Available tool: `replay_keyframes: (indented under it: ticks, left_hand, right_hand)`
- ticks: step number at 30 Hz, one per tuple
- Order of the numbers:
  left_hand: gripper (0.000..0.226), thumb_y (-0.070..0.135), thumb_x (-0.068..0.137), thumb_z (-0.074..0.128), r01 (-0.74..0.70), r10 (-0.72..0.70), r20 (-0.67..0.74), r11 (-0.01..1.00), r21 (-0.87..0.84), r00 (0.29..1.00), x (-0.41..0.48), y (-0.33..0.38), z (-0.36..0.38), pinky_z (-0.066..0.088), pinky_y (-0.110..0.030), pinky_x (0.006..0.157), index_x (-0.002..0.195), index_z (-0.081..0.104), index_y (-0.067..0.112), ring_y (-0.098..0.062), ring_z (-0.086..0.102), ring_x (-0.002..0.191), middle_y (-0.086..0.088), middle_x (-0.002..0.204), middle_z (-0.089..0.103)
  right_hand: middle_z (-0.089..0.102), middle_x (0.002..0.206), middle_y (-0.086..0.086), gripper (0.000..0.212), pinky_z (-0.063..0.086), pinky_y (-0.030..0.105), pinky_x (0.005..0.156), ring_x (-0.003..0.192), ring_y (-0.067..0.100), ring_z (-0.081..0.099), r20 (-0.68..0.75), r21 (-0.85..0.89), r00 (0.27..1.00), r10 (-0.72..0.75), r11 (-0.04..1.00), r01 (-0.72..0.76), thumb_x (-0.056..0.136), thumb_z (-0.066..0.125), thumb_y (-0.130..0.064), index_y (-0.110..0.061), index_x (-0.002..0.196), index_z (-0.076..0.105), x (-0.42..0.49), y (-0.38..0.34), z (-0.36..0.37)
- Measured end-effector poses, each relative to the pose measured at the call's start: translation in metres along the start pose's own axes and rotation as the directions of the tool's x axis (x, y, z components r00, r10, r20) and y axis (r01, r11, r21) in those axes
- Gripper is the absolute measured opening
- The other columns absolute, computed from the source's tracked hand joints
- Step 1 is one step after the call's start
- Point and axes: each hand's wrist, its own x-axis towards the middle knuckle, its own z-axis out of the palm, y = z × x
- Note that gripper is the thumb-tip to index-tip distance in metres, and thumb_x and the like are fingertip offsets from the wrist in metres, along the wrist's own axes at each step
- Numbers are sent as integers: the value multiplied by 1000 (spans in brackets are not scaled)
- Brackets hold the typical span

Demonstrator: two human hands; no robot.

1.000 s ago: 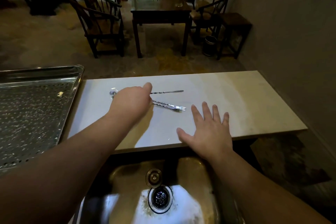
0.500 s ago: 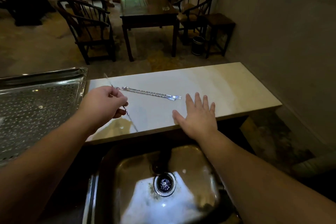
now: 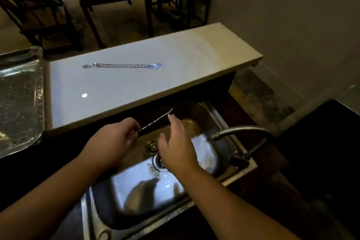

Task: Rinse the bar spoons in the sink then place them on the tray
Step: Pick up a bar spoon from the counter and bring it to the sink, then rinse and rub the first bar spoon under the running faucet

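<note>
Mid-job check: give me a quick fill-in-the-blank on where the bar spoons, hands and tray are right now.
1. The left hand pinches one thin twisted metal bar spoon above the steel ____.
2. The other silver bar spoons lie on the pale ____.
3. The right hand, fingers straight, holds ____.
4. The perforated metal tray sits on the person's ____ side.
Missing words: sink; counter; nothing; left.
</note>
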Motion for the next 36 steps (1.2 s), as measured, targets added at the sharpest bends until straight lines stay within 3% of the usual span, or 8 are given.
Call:
replay_keyframes:
  ticks: [3, 7, 12, 22, 25, 30, 33, 36]
  left_hand:
    - [16, 29, 91, 67, -88, 87, 76, 996, 16, 993, -8, 5, 33, 52, -33, 66, 105, 59, 34, -14, 66, 78, 9, 84, 69]
    - [14, 37, 93, 59, -173, 169, 142, 985, 16, 975, -13, 13, 67, 49, -33, 61, 97, 45, 35, -14, 60, 73, 12, 76, 60]
    - [21, 37, 93, 61, -191, 188, 170, 982, 1, 967, -14, 17, 89, 45, -32, 60, 95, 41, 41, -13, 54, 71, 14, 73, 52]
    - [18, 37, 93, 62, -232, 221, 162, 971, 55, 962, -21, 14, 90, 48, -34, 61, 101, 46, 36, -19, 59, 76, 10, 76, 52]
    - [17, 37, 93, 61, -211, 200, 173, 976, 50, 964, -23, 10, 85, 50, -35, 63, 100, 47, 36, -19, 61, 80, 9, 82, 61]
    - [14, 41, 93, 56, -209, 194, 220, 977, 48, 956, -27, 5, 86, 55, -36, 69, 106, 52, 36, -15, 64, 86, 10, 91, 65]
    - [13, 41, 93, 58, -225, 215, 217, 974, 21, 952, -27, 8, 90, 52, -32, 67, 104, 51, 39, -10, 59, 81, 17, 87, 60]
    - [15, 42, 91, 59, -244, 236, 196, 970, 17, 952, -24, 14, 93, 42, -28, 60, 100, 47, 41, -6, 46, 71, 22, 74, 47]
  right_hand:
    - [49, 154, -1, 49, 33, 15, 99, 135, 16, 49, -63, -39, 991, 119, 992, -122, 99, 54, -24, -24, 148, 47, -21, 52, -17]
    - [70, 104, -3, 26, 49, 27, 74, 100, 22, 67, -172, -32, 941, 290, 953, -300, 100, 54, -20, -24, 122, 67, -27, 112, -58]
    - [65, 86, 3, 16, 41, 31, 71, 82, 25, 62, -290, -92, 913, 288, 941, -326, 102, 54, -22, -15, 98, 67, -20, 143, -88]
    - [67, 78, -1, 27, 45, 26, 56, 70, 12, 63, -174, 84, 880, 443, 897, -434, 103, 50, -30, -26, 79, 61, 6, 130, -63]
    - [71, 91, 11, 21, 54, 35, 71, 76, 24, 67, 20, 424, 808, 589, 727, -540, 102, 54, -29, -21, 85, 64, 11, 125, -43]
    - [68, 82, 17, 24, 51, 27, 57, 50, 21, 61, 223, 651, 690, 688, 422, -631, 102, 52, -22, -3, 99, 66, 17, 123, -36]
    - [73, 86, 15, 25, 54, 34, 66, 59, 25, 64, 226, 595, 689, 689, 462, -657, 96, 57, -34, -14, 96, 72, 15, 122, -33]
    - [76, 86, 7, 24, 54, 32, 62, 64, 20, 68, 7, 516, 699, 715, 596, -615, 99, 53, -35, -22, 93, 73, 8, 129, -46]
